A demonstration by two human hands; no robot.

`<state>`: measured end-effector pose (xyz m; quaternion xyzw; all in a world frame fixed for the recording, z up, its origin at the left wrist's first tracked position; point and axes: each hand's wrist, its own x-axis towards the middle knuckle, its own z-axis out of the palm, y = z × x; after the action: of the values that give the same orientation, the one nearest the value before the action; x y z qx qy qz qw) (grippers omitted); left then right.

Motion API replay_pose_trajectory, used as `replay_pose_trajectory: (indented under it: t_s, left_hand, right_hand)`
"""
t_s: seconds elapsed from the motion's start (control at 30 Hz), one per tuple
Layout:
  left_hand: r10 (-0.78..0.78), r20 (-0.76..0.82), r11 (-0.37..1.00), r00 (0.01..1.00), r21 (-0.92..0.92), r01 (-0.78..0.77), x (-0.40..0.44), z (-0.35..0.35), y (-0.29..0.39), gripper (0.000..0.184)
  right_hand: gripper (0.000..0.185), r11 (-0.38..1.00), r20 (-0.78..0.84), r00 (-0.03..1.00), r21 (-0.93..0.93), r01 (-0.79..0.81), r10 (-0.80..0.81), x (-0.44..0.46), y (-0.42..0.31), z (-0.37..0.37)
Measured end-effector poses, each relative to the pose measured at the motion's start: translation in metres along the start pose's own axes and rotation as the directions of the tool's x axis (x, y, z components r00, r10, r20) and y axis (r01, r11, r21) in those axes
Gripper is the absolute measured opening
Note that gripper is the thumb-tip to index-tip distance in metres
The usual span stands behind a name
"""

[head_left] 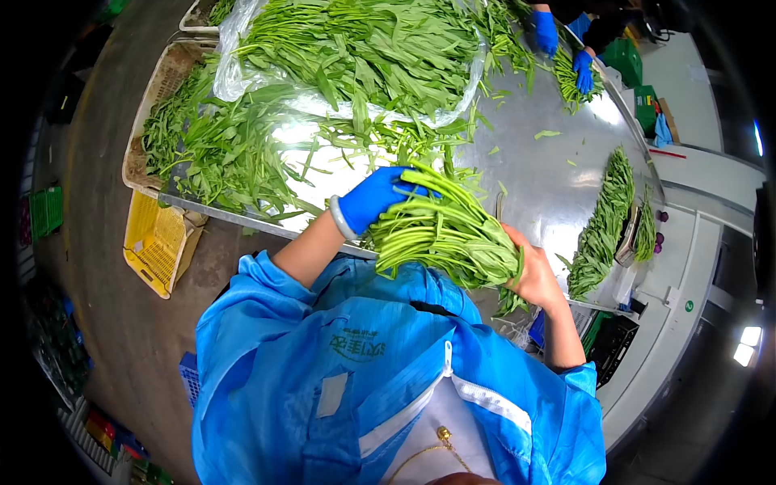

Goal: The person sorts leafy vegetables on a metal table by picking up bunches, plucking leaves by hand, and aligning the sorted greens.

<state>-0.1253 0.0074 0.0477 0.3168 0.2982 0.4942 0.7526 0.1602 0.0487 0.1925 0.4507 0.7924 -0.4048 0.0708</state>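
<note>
A thick bunch of water spinach (444,234) is held up in front of my jacket at the near edge of the metal table, its pale green stems bundled together. My left hand (376,198), in a blue glove, grips the bunch from the upper left, some fingers hidden by stems. Bare, my right hand (533,271) wraps round the bunch's right end, its fingertips partly out of sight behind the greens. Just beyond my hands, loose leaves and stems are scattered on the metal table (525,153).
A large heap of greens (364,56) lies on clear plastic at the back. At left stand a cream crate (145,121) with greens and a yellow crate (149,250) on the floor. Leafy bunches (602,226) lie at right. A co-worker's blue-gloved hands (584,71) touch greens at upper right.
</note>
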Motion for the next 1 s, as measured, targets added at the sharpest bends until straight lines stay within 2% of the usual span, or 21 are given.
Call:
replay_pose_trajectory:
  t_s: [0.03,0.1,0.17,0.2,0.23,0.3,0.33,0.37,0.43,0.47,0.53,0.6,0.63,0.67,0.7,0.77,0.83,0.87,0.93,0.97,1.0]
  left_hand:
    - [-0.139,-0.116,0.966,0.984,-0.233,0.109,-0.004,0.0,0.003,0.031]
    - [-0.078,-0.166,0.975,0.983,-0.22,0.04,-0.008,-0.017,-0.01,0.031]
    - [0.01,-0.328,1.0,0.944,-0.01,-0.015,-0.011,-0.019,-0.004,0.024]
    - [0.034,-0.35,0.905,0.936,-0.387,-0.177,-0.007,-0.04,-0.023,0.014]
    - [0.019,-0.447,0.842,0.894,-0.476,-0.255,-0.014,-0.055,-0.021,0.014]
    - [0.061,-0.499,0.985,0.864,-0.111,-0.134,-0.023,-0.083,-0.015,0.027]
    - [0.111,-0.396,0.979,0.912,-0.115,-0.169,-0.026,-0.074,-0.014,0.032]
    - [-0.021,-0.223,0.997,0.975,-0.08,0.003,-0.026,-0.065,-0.013,0.035]
    - [-0.173,0.034,0.967,0.984,0.198,0.163,-0.016,-0.05,-0.035,0.034]
    - [0.104,0.116,0.944,0.988,0.301,-0.135,-0.013,-0.038,-0.043,0.035]
    - [0.35,0.299,0.671,0.888,0.581,-0.46,-0.007,-0.024,-0.048,0.029]
    - [0.262,0.145,0.795,0.954,0.529,-0.299,-0.002,-0.016,-0.048,0.023]
    - [0.107,-0.042,0.978,0.993,0.184,-0.098,-0.002,-0.005,-0.035,0.022]
    - [-0.066,-0.143,0.984,0.988,0.157,0.089,-0.006,-0.005,-0.014,0.021]
    - [-0.017,-0.121,0.995,0.993,-0.097,0.005,-0.013,-0.01,-0.011,0.022]
    - [-0.026,-0.301,0.998,0.953,0.054,0.045,-0.015,-0.039,-0.029,0.033]
    - [-0.111,-0.509,0.895,0.854,-0.425,-0.137,-0.026,-0.049,-0.013,0.034]
    - [0.227,-0.167,0.723,0.959,-0.631,-0.281,-0.026,-0.11,-0.045,0.035]
    - [0.011,-0.371,0.897,0.929,-0.407,-0.173,-0.034,-0.112,-0.03,0.034]
    - [-0.137,-0.53,0.978,0.837,-0.207,0.029,-0.035,-0.079,-0.008,0.034]
    - [-0.098,-0.348,0.995,0.932,-0.066,0.08,-0.033,-0.062,-0.011,0.035]
  right_hand:
    - [0.079,1.0,-0.022,0.999,0.012,0.026,-0.025,-0.001,0.001,0.0]
    - [0.077,0.999,-0.001,1.0,0.039,-0.006,0.006,-0.003,-0.004,0.001]
    - [0.076,0.997,0.007,1.0,0.08,-0.007,0.006,-0.003,-0.009,0.003]
    - [0.075,0.995,0.03,0.999,0.092,-0.029,0.026,-0.005,-0.008,0.002]
    - [0.075,0.996,0.014,1.0,0.081,-0.022,0.021,-0.008,-0.007,0.002]
    - [0.074,0.998,-0.019,1.0,0.055,-0.008,0.009,-0.013,-0.004,-0.001]
    - [0.073,0.999,-0.028,1.0,0.045,-0.006,0.007,-0.014,-0.006,-0.002]
    - [0.073,0.999,-0.014,1.0,0.036,-0.01,0.011,-0.014,-0.005,-0.001]
    - [0.073,1.0,0.018,1.0,0.02,-0.013,0.013,-0.009,-0.005,0.0]
    - [0.073,1.0,0.039,0.999,0.009,-0.023,0.022,-0.004,-0.007,0.001]
    - [0.073,0.999,0.085,0.995,-0.016,-0.047,0.048,0.002,-0.012,0.004]
    - [0.073,0.999,0.05,0.998,0.014,-0.049,0.048,0.002,-0.008,0.006]
    - [0.074,0.998,0.033,0.998,0.027,-0.049,0.048,0.001,-0.006,0.006]
    - [0.074,0.999,0.023,0.999,0.035,-0.037,0.036,0.0,-0.006,0.004]
    - [0.074,0.999,0.013,1.0,0.044,-0.025,0.024,-0.001,-0.007,0.003]
    - [0.075,0.998,0.01,1.0,0.054,-0.016,0.016,-0.004,-0.008,0.0]
    - [0.075,0.998,0.016,1.0,0.05,-0.024,0.024,-0.008,-0.006,-0.002]
    - [0.075,0.999,0.003,1.0,0.049,-0.024,0.024,-0.011,-0.006,-0.003]
    - [0.074,0.999,-0.019,1.0,0.043,-0.016,0.017,-0.014,-0.006,-0.005]
    - [0.074,0.999,-0.011,1.0,0.039,-0.019,0.019,-0.014,-0.007,-0.005]
    - [0.074,0.999,0.002,1.0,0.036,-0.024,0.024,-0.015,-0.008,-0.004]
